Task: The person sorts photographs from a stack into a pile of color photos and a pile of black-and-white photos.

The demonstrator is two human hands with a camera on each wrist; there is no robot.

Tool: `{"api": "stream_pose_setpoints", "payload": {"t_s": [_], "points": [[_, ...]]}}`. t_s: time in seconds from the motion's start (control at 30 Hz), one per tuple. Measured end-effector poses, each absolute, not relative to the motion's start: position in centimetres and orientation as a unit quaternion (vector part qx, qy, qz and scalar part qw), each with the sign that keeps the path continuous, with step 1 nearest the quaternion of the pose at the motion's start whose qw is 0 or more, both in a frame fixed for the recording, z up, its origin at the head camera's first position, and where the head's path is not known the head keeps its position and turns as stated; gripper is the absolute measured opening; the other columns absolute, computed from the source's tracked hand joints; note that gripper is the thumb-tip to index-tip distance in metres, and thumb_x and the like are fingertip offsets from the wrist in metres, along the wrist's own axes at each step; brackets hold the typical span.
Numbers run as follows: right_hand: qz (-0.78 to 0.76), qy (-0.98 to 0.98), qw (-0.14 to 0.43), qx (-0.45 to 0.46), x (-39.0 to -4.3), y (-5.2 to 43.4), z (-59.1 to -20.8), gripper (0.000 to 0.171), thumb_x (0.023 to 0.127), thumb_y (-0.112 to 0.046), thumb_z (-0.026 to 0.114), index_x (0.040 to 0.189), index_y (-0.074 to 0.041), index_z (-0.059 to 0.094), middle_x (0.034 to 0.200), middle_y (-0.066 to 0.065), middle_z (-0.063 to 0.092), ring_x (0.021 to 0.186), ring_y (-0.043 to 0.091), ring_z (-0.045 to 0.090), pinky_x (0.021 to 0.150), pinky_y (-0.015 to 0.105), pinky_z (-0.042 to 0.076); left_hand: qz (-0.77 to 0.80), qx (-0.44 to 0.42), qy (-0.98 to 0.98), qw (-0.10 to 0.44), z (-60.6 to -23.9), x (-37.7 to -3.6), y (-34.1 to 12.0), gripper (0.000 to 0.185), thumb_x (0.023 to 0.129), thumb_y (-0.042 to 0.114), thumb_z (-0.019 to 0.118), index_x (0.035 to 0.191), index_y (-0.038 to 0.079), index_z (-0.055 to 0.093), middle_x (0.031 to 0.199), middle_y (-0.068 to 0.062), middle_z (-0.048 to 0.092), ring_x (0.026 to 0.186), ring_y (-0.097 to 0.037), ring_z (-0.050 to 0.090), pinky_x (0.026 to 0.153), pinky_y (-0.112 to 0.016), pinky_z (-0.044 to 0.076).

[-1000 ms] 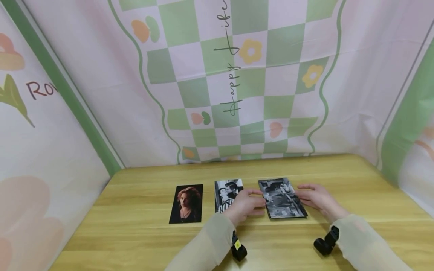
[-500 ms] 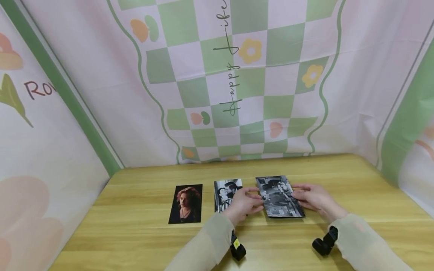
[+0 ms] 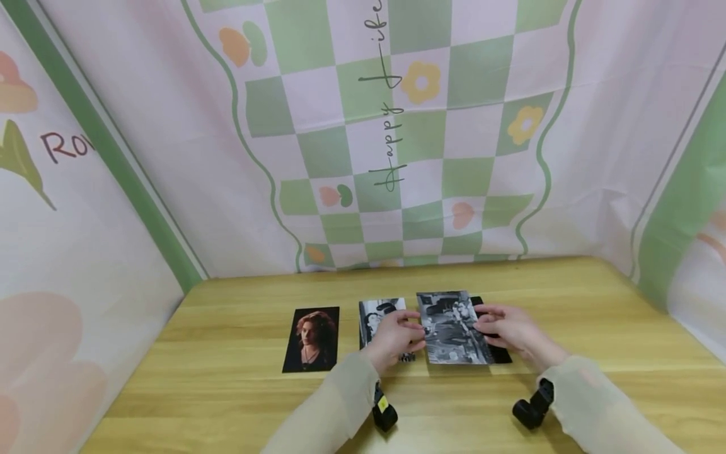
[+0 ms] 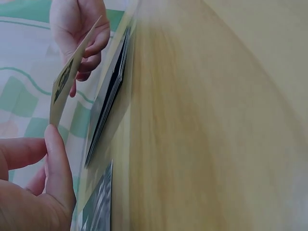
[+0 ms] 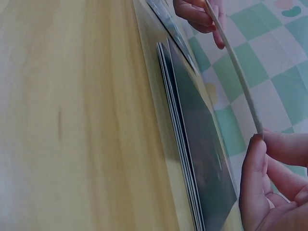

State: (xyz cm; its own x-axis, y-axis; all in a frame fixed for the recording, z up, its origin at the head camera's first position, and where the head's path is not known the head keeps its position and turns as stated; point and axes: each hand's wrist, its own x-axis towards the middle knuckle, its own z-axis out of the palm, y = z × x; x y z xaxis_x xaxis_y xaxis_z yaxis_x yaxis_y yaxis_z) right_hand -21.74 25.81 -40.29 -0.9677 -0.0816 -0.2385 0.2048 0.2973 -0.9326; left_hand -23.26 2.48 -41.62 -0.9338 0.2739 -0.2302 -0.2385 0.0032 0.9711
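A black-and-white photo (image 3: 450,326) is held just above the wooden table (image 3: 227,391), lifted off a dark stack of photos (image 3: 498,354). My left hand (image 3: 404,329) pinches its left edge and my right hand (image 3: 493,328) pinches its right edge. The left wrist view shows the photo (image 4: 72,72) edge-on, tilted above the stack (image 4: 108,96), with my left thumb (image 4: 55,178) at its near edge. In the right wrist view the photo (image 5: 236,67) is a thin edge over the stack (image 5: 197,144), with my right hand (image 5: 274,192) at its near end.
A colour portrait photo (image 3: 311,339) lies flat at the left. A second black-and-white photo (image 3: 379,312) lies beside it, partly behind my left hand. Printed cloth walls (image 3: 397,126) enclose the table at the back and both sides.
Both hands have raised the top photo off the stack and carried it slightly left. The dark stack now shows under its right side.
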Motion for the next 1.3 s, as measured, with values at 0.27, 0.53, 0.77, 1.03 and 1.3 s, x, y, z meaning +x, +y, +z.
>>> {"api": "stream_pose_setpoints", "payload": {"t_s": [0.27,0.53,0.77,1.03,1.3], "points": [[-0.585,0.803,0.110,0.041,-22.2,23.9,-40.5,0.057,0.091,-0.004,0.060,0.140,0.010,0.034,0.096,0.000,0.059,0.081,0.002,0.059,0.070,0.021,0.057,0.677,0.014,0.714,0.176,-41.4,-23.4,0.6,0.033,0.089,-0.003,0.060,0.121,0.005,0.058,0.095,-0.009,0.058,0.079,-0.017,0.063,0.071,-0.028,0.060],[-0.586,0.804,0.096,0.043,-22.8,21.6,-40.7,0.054,0.091,-0.003,0.060,0.139,0.008,0.038,0.097,0.004,0.059,0.081,0.004,0.060,0.069,0.023,0.058,0.671,0.013,0.724,0.160,-41.5,-23.8,-1.4,0.036,0.088,-0.005,0.060,0.123,0.002,0.057,0.092,-0.009,0.059,0.077,-0.015,0.062,0.069,-0.028,0.060],[-0.596,0.797,0.089,0.040,-23.5,19.6,-40.5,0.050,0.091,0.000,0.058,0.138,0.007,0.041,0.089,0.002,0.059,0.078,0.005,0.061,0.065,0.023,0.057,0.667,0.014,0.729,0.157,-41.1,-24.1,-3.1,0.036,0.090,-0.004,0.058,0.125,0.000,0.054,0.090,-0.008,0.057,0.074,-0.014,0.060,0.069,-0.027,0.059],[-0.594,0.800,0.074,0.044,-24.2,17.4,-40.3,0.050,0.089,0.000,0.062,0.136,0.002,0.047,0.090,0.003,0.059,0.074,0.007,0.059,0.063,0.023,0.056,0.660,0.000,0.737,0.144,-41.2,-24.6,-5.1,0.039,0.088,-0.006,0.059,0.127,-0.002,0.053,0.091,-0.006,0.056,0.075,-0.013,0.060,0.068,-0.026,0.059],[-0.598,0.798,0.071,0.031,-24.5,15.7,-40.5,0.048,0.088,0.001,0.062,0.134,0.002,0.049,0.092,0.007,0.059,0.073,0.011,0.058,0.063,0.027,0.056,0.649,-0.004,0.748,0.138,-41.0,-24.7,-6.7,0.039,0.089,-0.006,0.057,0.127,-0.001,0.054,0.091,-0.009,0.057,0.075,-0.014,0.060,0.069,-0.026,0.059]]}}
